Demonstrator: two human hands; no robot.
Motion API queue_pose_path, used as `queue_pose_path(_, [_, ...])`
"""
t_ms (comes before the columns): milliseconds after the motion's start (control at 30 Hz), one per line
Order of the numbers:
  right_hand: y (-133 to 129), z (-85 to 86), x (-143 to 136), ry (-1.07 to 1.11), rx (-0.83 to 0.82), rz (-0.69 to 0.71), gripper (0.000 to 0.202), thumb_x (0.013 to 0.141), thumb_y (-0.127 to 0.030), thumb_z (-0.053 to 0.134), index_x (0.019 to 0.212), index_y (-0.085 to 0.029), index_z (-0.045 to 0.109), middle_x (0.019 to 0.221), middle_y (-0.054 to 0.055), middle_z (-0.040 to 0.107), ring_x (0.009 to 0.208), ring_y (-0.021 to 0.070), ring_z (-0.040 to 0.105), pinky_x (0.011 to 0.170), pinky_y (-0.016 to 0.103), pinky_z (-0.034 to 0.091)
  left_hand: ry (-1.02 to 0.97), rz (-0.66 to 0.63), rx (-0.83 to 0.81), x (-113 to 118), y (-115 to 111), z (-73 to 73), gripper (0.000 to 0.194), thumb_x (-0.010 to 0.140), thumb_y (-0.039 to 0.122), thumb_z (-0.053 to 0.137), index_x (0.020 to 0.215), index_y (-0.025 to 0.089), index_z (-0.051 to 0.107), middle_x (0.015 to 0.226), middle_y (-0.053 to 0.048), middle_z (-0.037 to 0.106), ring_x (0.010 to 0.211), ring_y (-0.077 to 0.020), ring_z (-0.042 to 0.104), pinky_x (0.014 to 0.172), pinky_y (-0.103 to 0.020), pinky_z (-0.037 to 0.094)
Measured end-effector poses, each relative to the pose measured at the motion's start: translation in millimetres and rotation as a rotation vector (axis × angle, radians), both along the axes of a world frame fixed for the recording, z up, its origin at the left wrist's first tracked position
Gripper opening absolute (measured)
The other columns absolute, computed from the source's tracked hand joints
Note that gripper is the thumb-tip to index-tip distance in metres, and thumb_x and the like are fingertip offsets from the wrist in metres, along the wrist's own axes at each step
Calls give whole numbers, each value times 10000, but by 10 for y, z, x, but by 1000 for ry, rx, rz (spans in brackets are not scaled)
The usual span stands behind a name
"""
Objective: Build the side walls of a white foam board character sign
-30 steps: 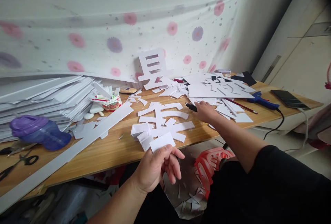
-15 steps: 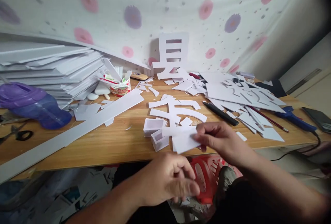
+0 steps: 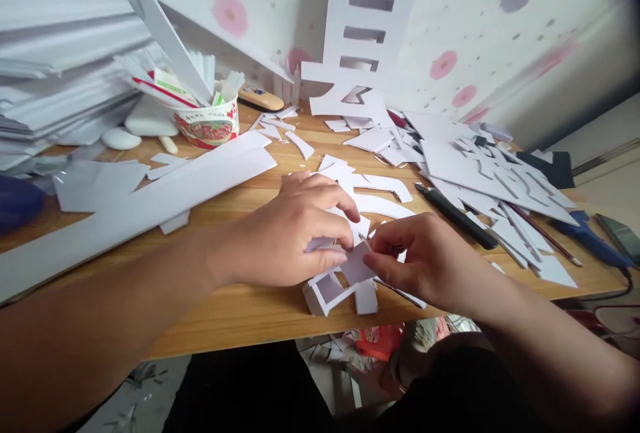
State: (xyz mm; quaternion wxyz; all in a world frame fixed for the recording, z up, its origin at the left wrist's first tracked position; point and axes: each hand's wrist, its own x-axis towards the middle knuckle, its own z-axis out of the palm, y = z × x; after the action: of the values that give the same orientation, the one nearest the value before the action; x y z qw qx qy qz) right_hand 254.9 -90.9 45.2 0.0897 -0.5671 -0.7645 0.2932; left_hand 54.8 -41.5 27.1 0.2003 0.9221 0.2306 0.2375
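My left hand (image 3: 305,226) is curled over the front middle of the table, its thumb and fingers closed around a small white open box (image 3: 320,244) that they mostly cover. A flat white foam board piece (image 3: 357,265) is pinched in my right hand (image 3: 425,256), close to the left fingertips. Just below them, a second white open box (image 3: 327,292) rests near the table edge. Behind my hands lie curved white cut-out strips (image 3: 383,205), partly hidden by the left hand.
A white cut-out character (image 3: 370,53) leans on the back wall. To the left are a paper bowl (image 3: 213,128) of strips and a long white board (image 3: 125,226). A black cutter (image 3: 455,216), scattered boards (image 3: 490,170) and a blue glue gun (image 3: 595,240) lie to the right.
My left hand has risen from below the table edge onto the small box. The right hand has brought the flat piece up beside it. The view has moved closer and tilted.
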Motion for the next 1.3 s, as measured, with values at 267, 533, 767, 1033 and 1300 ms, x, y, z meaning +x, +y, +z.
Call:
queue_pose_path(267, [96,-72,-113,37,-71,69,197,775,-246,546,612,-198,645,534,-18,588,490,104,492,444,230,337,-67,65,-166,-86,-51,-200,51,731,248,698,730,293,721,1124,-2,639,1211,-280,511,1092,-550,262])
queue_pose_path(533, [127,-69,-79,18,-13,77,238,788,-231,537,563,-197,603,506,-24,541,465,87,461,422,229,301,-32,52,-140,-93,-23,-262,83,811,331,629,786,295,700,1132,27,605,1217,-248,478,1075,-476,302])
queue_pose_path(767, [48,-105,-76,15,-68,69,179,776,-185,540,623,-195,633,536,-42,553,485,79,460,435,228,306,45,36,-193,-91,-33,-186,95,787,252,636,837,317,684,1179,49,595,1187,-238,461,1059,-444,267])
queue_pose_path(1033, [3,-97,-109,29,-60,78,228,813,-171,526,586,-181,536,548,-38,527,497,73,431,456,220,293,15,56,-173,-89,-52,-211,169,793,238,631,951,296,620,1133,32,596,1159,-232,463,1035,-423,284])
queue_pose_path(1300, [-15,-89,-120,55,-83,118,209,819,-143,525,614,-183,542,583,-45,545,513,65,447,485,211,312,42,30,-198,-89,-52,-191,153,805,230,624,938,305,625,1137,39,611,1157,-234,466,1050,-452,267])
